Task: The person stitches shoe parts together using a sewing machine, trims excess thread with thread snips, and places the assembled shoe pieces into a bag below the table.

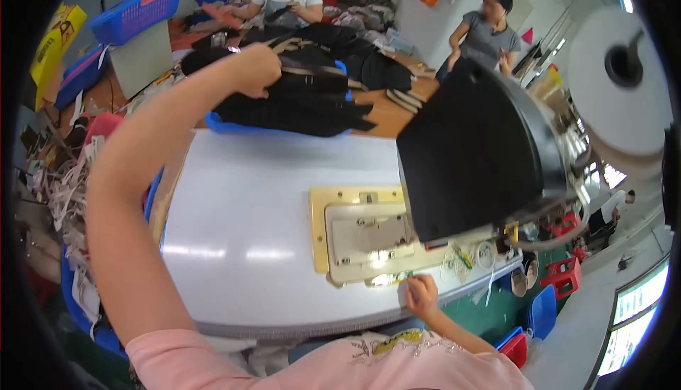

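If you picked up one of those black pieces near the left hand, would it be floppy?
Perhaps only a little: some black pieces jut past the blue tray. One is probably light, since they look thin and flat. They might slide apart, as they overlap loosely.

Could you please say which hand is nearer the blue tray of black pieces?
The left hand, at the black pieces in the blue tray; the right hand is by the near edge of the table.

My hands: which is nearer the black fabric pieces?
Your left hand, up by the black fabric pieces; your right hand is beside the sewing machine bed.
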`<control>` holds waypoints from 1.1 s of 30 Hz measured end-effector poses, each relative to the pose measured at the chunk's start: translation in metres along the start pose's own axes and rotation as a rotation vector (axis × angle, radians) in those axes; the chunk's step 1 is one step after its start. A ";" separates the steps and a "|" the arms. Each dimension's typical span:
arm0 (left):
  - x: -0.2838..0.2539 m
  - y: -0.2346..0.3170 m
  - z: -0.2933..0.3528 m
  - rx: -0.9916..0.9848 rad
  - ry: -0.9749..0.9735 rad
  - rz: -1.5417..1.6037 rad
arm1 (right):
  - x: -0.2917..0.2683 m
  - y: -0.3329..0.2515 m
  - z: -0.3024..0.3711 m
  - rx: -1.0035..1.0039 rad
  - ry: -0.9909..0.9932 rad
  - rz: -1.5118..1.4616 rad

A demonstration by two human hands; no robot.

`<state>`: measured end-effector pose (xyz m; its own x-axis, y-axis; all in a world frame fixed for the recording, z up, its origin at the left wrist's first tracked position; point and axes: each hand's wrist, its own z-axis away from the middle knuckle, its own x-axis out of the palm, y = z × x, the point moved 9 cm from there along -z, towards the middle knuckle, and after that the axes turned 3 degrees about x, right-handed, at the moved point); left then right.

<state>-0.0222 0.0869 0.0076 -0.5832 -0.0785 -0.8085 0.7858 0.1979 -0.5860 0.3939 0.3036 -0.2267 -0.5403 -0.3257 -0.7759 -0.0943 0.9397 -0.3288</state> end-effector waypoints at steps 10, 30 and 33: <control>-0.095 0.125 0.147 -0.269 -0.381 0.726 | 0.000 -0.023 0.011 -0.112 -0.123 -0.008; -0.004 0.367 0.010 -0.002 -1.096 1.399 | -0.087 0.144 0.139 0.992 0.087 -0.689; 0.048 0.369 -0.001 -0.012 -1.060 1.386 | -0.072 0.109 0.168 1.039 0.020 -1.055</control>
<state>0.2393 0.1572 -0.2469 0.8416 -0.4088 -0.3528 0.5392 0.6721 0.5075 0.5628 0.4119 -0.2966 -0.6162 -0.7849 0.0653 0.1803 -0.2213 -0.9584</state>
